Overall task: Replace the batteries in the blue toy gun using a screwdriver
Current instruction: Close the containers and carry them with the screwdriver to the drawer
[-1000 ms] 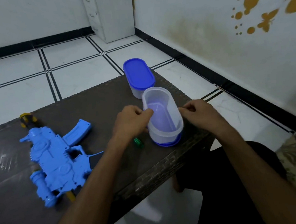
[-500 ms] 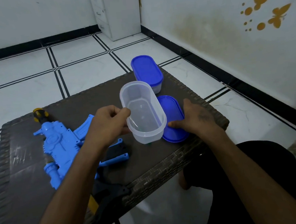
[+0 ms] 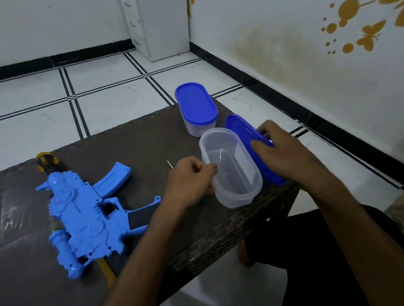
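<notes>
**Container open, toy gun waiting off to the left**

The left hand (image 3: 191, 178) pinches the near-left rim of an open clear container (image 3: 232, 167), thumb and fingers closed on the plastic wall. The right hand (image 3: 282, 150) grips a blue lid (image 3: 240, 129), holding it tilted on edge just beside the container's right side. The container looks empty, though its floor is hard to read through the glare.

Just behind these two sits a second container (image 3: 196, 109) with its blue lid on. A thin metal shaft, probably the screwdriver (image 3: 170, 164), pokes out from behind the left hand; its handle is hidden.

The blue toy gun (image 3: 83, 213) lies flat on the dark table (image 3: 25, 305), well apart from both hands and to their left. Its long axis runs roughly from the far edge toward the near edge, yellow-and-black muzzle end pointing away, with the magazine and the grip sticking out rightward toward the left hand. That left hand is clearly the nearer one, so I would expect it to reach across for the gun once it lets the container go. No batteries are visible anywhere.
</notes>
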The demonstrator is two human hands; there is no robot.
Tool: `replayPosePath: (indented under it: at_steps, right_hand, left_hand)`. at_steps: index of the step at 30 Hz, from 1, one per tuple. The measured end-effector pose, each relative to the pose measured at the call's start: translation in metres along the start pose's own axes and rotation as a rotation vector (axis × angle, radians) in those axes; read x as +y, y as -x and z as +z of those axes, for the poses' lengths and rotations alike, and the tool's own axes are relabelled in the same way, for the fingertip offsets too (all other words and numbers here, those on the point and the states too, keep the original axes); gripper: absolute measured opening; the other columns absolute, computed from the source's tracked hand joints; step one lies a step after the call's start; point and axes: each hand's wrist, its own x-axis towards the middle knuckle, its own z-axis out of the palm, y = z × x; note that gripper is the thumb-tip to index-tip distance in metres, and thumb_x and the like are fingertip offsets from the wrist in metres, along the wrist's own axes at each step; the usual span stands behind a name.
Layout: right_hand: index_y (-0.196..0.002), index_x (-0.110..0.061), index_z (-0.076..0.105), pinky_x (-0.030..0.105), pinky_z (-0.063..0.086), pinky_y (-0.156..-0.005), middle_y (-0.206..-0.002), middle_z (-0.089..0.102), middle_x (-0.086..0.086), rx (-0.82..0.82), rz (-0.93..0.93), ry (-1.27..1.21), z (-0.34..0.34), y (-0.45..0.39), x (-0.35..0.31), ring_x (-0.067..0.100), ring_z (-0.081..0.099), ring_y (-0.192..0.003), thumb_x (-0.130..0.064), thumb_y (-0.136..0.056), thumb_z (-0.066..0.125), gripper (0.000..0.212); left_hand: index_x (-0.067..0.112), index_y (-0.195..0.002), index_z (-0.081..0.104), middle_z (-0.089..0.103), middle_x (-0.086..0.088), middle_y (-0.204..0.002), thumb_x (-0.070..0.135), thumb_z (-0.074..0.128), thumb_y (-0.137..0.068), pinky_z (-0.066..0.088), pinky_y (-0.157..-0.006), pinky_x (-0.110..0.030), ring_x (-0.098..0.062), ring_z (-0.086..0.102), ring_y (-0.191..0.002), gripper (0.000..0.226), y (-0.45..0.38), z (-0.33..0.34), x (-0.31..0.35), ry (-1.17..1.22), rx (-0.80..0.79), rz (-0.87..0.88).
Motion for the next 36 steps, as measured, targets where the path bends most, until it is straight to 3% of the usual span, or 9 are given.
replayPosePath:
  at_steps: [3,8,12,14,17,21,24,30,36]
  right_hand:
    - [-0.106,-0.029,0.039,0.044,0.051,-0.080,-0.100,0.058,0.004,-0.093,0.005,-0.033,0.013,0.003,-0.004,0.025,0.060,-0.085,-0.035,-0.095,0.053,0.019]
    - [-0.108,-0.031,0.032,0.037,0.051,-0.071,-0.102,0.050,-0.001,-0.152,0.008,-0.043,0.021,0.003,-0.007,0.018,0.057,-0.077,-0.040,-0.093,0.058,0.031]
    - [-0.129,-0.041,0.031,0.053,0.049,-0.097,-0.137,0.045,0.004,-0.100,-0.016,0.194,0.028,0.007,-0.011,0.026,0.054,-0.115,-0.064,-0.089,0.050,0.050]
    - [-0.147,-0.042,0.017,0.058,0.037,-0.109,-0.153,0.031,0.009,-0.095,-0.028,0.425,0.037,0.014,-0.015,0.031,0.037,-0.137,-0.070,-0.089,0.040,0.068]
    - [-0.152,-0.040,0.004,0.056,0.025,-0.114,-0.162,0.013,0.011,-0.085,-0.062,0.623,0.049,0.023,-0.019,0.033,0.018,-0.147,-0.073,-0.090,0.034,0.077]
    - [-0.152,-0.041,0.004,0.053,0.025,-0.114,-0.162,0.011,0.011,-0.063,-0.097,0.672,0.050,0.027,-0.020,0.033,0.017,-0.147,-0.073,-0.090,0.035,0.076]
    - [-0.151,-0.043,0.009,0.052,0.026,-0.113,-0.161,0.012,0.010,-0.041,-0.150,0.689,0.051,0.027,-0.016,0.032,0.020,-0.145,-0.074,-0.088,0.035,0.074]
    - [-0.150,-0.045,0.020,0.049,0.029,-0.106,-0.160,0.019,0.011,0.008,-0.221,0.732,0.062,0.029,-0.009,0.031,0.026,-0.141,-0.072,-0.082,0.029,0.073]
    - [-0.153,-0.039,-0.006,0.051,0.022,-0.115,-0.164,-0.004,0.012,-0.056,-0.261,0.735,0.067,0.027,0.000,0.035,0.008,-0.150,-0.072,-0.084,0.018,0.081]
  left_hand:
    - [0.006,-0.092,0.063,0.076,-0.009,-0.087,0.032,0.066,-0.093,0.060,-0.087,-0.048,-0.022,0.076,-0.081,0.026,0.001,0.015,-0.005,-0.002,-0.039,-0.008]
    - [0.015,-0.079,0.063,0.076,-0.008,-0.084,0.052,0.065,-0.076,0.059,-0.089,-0.049,-0.025,0.074,-0.089,0.037,-0.002,0.016,-0.014,0.032,-0.015,0.030]
    - [0.009,-0.082,0.065,0.072,-0.010,-0.085,0.056,0.043,-0.101,0.060,-0.087,-0.040,-0.024,0.070,-0.084,0.056,-0.006,0.014,-0.016,0.236,-0.044,-0.029]
    - [0.009,-0.084,0.065,0.074,-0.010,-0.088,0.063,0.035,-0.100,0.060,-0.085,-0.039,-0.026,0.071,-0.086,0.064,-0.006,0.012,-0.016,0.263,-0.047,-0.049]
    - [0.010,-0.100,0.065,0.074,-0.014,-0.099,0.066,0.029,-0.099,0.061,-0.083,-0.040,-0.028,0.073,-0.091,0.067,-0.007,0.009,-0.015,0.256,-0.029,-0.070]
    - [0.023,-0.106,0.062,0.070,-0.007,-0.100,0.057,0.037,-0.103,0.062,-0.082,-0.041,-0.025,0.073,-0.091,0.042,-0.011,0.000,-0.006,0.192,0.041,-0.013]
    - [0.020,-0.117,0.067,0.070,0.000,-0.097,0.041,0.047,-0.105,0.063,-0.079,-0.038,-0.021,0.072,-0.090,0.031,-0.021,-0.004,0.002,0.151,0.100,0.072]
    - [0.015,-0.114,0.073,0.073,-0.006,-0.096,0.025,0.062,-0.099,0.063,-0.079,-0.041,-0.024,0.072,-0.092,0.021,-0.043,-0.004,0.009,0.154,0.125,0.135]
    - [0.012,-0.105,0.075,0.074,-0.011,-0.100,0.019,0.067,-0.095,0.061,-0.068,-0.027,-0.017,0.068,-0.080,0.014,-0.061,-0.009,0.004,0.277,0.069,-0.056]
